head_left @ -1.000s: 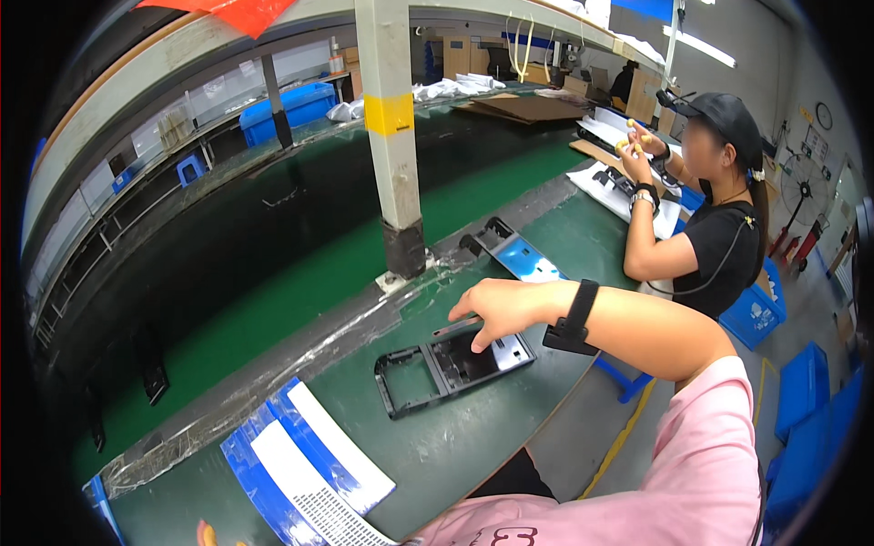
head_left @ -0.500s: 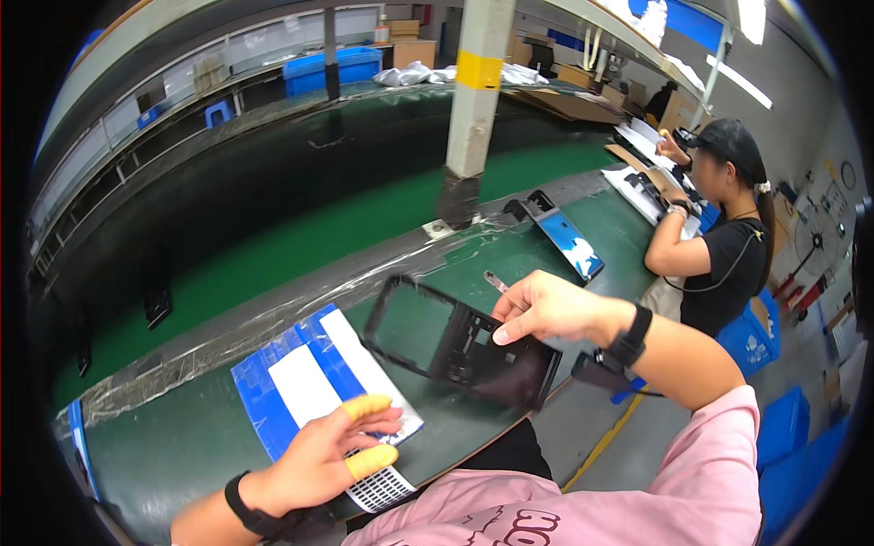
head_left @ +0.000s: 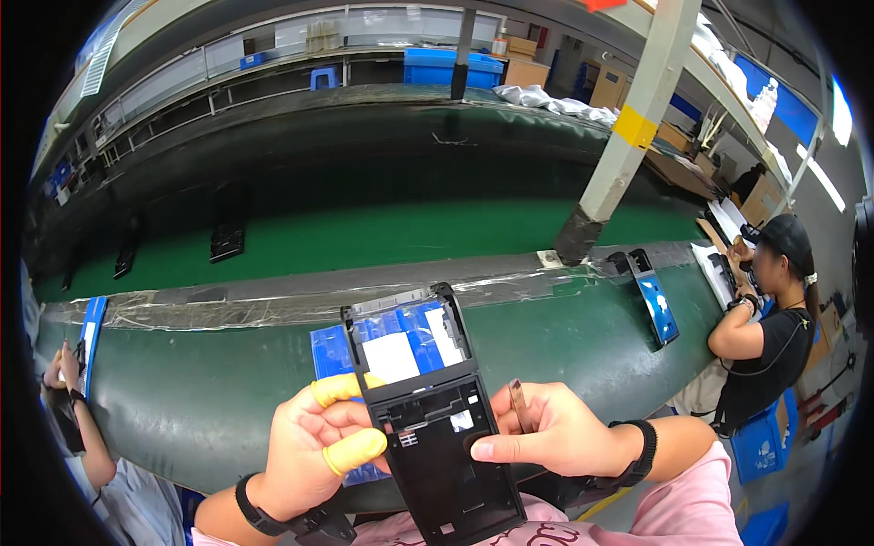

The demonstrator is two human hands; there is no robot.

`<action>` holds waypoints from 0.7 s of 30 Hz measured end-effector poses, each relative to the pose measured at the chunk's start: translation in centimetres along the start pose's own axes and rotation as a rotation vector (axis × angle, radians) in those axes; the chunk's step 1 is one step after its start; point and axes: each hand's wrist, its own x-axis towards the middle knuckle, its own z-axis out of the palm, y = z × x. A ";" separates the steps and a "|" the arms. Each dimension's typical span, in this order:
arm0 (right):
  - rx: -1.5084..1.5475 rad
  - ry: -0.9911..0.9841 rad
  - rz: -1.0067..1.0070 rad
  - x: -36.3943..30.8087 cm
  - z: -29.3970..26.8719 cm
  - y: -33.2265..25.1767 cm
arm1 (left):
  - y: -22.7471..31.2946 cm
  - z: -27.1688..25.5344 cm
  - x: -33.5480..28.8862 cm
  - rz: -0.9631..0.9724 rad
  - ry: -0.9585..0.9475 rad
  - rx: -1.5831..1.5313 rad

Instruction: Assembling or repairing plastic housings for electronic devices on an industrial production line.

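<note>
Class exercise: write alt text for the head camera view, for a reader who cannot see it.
Two bare hands hold up a black plastic frame over a green workbench: the left hand, with yellow finger cots, grips its left edge, and the right hand its right edge. A blue and white sheet lies behind it; a co-worker works at right.

A long green conveyor belt [head_left: 364, 237] runs through a factory hall, past a white pillar [head_left: 628, 136] banded in yellow. Blue crates [head_left: 446, 65] and cardboard boxes [head_left: 519, 45] line the far wall, while strip lights [head_left: 824, 182] glow overhead at right.
</note>
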 end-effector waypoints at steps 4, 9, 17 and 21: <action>0.011 -0.015 0.015 0.6 0.1 0.5 | -0.8 -1.0 -0.1 0.029 -0.031 -0.048; 0.014 0.001 0.053 0.6 -0.1 1.0 | -1.6 -2.0 0.3 -0.014 -0.064 -0.071; 0.063 -0.045 0.006 0.5 -0.2 2.1 | -2.4 -2.8 0.0 -0.027 -0.112 -0.157; 0.088 -0.035 -0.004 0.6 -0.3 2.3 | -3.0 -3.0 0.0 0.016 -0.108 -0.124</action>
